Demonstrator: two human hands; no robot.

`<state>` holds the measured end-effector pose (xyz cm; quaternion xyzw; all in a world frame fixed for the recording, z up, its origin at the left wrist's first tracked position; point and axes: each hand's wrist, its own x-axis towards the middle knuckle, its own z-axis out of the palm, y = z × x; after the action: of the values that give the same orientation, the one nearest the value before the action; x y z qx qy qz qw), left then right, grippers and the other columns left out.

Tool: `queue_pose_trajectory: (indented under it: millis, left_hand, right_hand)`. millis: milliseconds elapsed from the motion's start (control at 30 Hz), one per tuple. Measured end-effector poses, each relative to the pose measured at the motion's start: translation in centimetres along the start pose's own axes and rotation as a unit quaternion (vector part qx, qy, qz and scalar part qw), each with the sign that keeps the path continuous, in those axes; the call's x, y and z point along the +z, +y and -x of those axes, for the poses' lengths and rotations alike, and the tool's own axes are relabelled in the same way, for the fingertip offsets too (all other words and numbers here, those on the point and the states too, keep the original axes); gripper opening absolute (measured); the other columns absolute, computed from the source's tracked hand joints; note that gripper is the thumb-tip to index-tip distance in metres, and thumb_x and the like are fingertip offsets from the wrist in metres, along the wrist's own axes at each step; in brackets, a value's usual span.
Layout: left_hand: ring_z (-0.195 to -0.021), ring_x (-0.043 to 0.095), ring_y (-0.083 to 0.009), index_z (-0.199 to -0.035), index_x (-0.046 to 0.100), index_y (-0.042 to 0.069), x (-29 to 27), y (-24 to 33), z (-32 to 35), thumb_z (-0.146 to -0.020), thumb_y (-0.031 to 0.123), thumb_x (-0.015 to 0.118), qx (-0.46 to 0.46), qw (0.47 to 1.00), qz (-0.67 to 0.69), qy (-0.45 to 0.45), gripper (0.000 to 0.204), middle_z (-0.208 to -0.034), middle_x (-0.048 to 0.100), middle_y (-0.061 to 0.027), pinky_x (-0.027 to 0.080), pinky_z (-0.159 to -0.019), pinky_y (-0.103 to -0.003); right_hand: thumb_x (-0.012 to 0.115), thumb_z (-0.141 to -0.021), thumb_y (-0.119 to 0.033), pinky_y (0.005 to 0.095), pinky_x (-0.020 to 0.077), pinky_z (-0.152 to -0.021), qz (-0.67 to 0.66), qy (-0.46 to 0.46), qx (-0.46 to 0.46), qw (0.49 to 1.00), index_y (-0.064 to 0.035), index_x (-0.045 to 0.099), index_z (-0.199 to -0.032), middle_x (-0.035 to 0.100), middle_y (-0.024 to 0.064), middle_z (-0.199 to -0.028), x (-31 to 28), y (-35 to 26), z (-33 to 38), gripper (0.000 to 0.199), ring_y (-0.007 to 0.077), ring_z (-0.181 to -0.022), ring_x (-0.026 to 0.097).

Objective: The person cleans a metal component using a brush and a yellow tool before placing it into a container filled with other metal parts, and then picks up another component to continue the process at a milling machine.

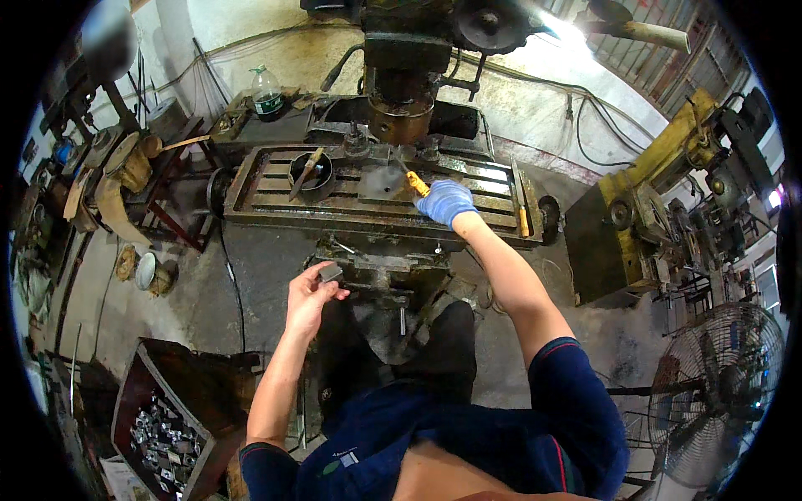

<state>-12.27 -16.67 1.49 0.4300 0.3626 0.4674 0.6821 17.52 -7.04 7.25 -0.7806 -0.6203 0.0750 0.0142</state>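
Blue knitted glove covers the right hand, which grips a yellow-handled tool over the slotted steel table of a dark milling machine. Bare left hand pinches a small grey metal block in front of the machine's knee. Wooden crate of shiny metal parts sits on the floor at lower left, a standing fan to the right
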Motion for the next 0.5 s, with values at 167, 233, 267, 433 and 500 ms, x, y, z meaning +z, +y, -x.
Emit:
queue_pose_trajectory:
  millis: [167,233,267,433,500]
  left_hand:
    - [-0.064,0.06,-0.0148,-0.111,0.05,-0.006,-2.0,-1.1,-0.6,-0.076,-0.007,0.052,0.078,0.952,-0.292,0.037,0.035,-0.08,0.058,-0.0106,0.051,-0.061,-0.028]
    - [-0.062,0.059,-0.0142,-0.111,0.049,-0.006,-0.7,-0.8,-1.3,-0.077,-0.006,0.052,0.05,0.966,-0.255,0.0,0.035,-0.078,0.058,-0.0104,0.051,-0.06,-0.028]
    - [-0.061,0.059,-0.0138,-0.111,0.049,-0.006,0.0,-0.7,-1.7,-0.077,-0.006,0.052,0.036,0.971,-0.236,-0.019,0.035,-0.076,0.058,-0.0103,0.051,-0.06,-0.028]
    - [-0.053,0.054,-0.014,-0.112,0.042,-0.003,1.6,-1.2,-3.9,-0.077,0.004,0.055,-0.041,0.986,-0.151,-0.052,0.038,-0.075,0.059,-0.0126,0.045,-0.047,-0.025]
    - [-0.048,0.052,-0.0126,-0.109,0.042,-0.002,1.9,-1.9,-5.3,-0.077,0.004,0.055,-0.048,0.983,-0.172,-0.034,0.035,-0.073,0.058,-0.0119,0.043,-0.042,-0.025]
  right_hand:
    - [0.055,-0.072,-0.046,0.0394,0.0471,-0.075,-0.009,-0.045,-0.01,0.999,-0.0008,0.065,-0.087,0.063,0.0212,-0.09,-0.3,1.9,2.5,0.049,0.0333,-0.085,0.061]
    - [0.054,-0.071,-0.049,0.0403,0.0467,-0.075,-0.017,-0.068,0.006,0.998,0.0,0.065,-0.087,0.062,0.0222,-0.09,0.1,2.7,2.8,0.052,0.0343,-0.085,0.061]
    - [0.054,-0.071,-0.05,0.0408,0.0464,-0.075,-0.022,-0.079,0.014,0.997,0.0004,0.065,-0.087,0.062,0.0226,-0.09,0.5,3.3,2.9,0.054,0.0348,-0.085,0.06]
    - [0.06,-0.07,-0.051,0.0369,0.046,-0.062,-0.19,-0.17,-0.087,0.963,0.001,0.064,-0.084,0.061,0.0204,-0.071,0.1,5.7,8.0,0.054,0.0291,-0.066,0.061]
    - [0.06,-0.071,-0.052,0.0373,0.0455,-0.061,-0.213,-0.199,-0.161,0.943,-0.002,0.064,-0.081,0.059,0.0199,-0.067,-0.1,5.9,11.7,0.051,0.0295,-0.063,0.06]
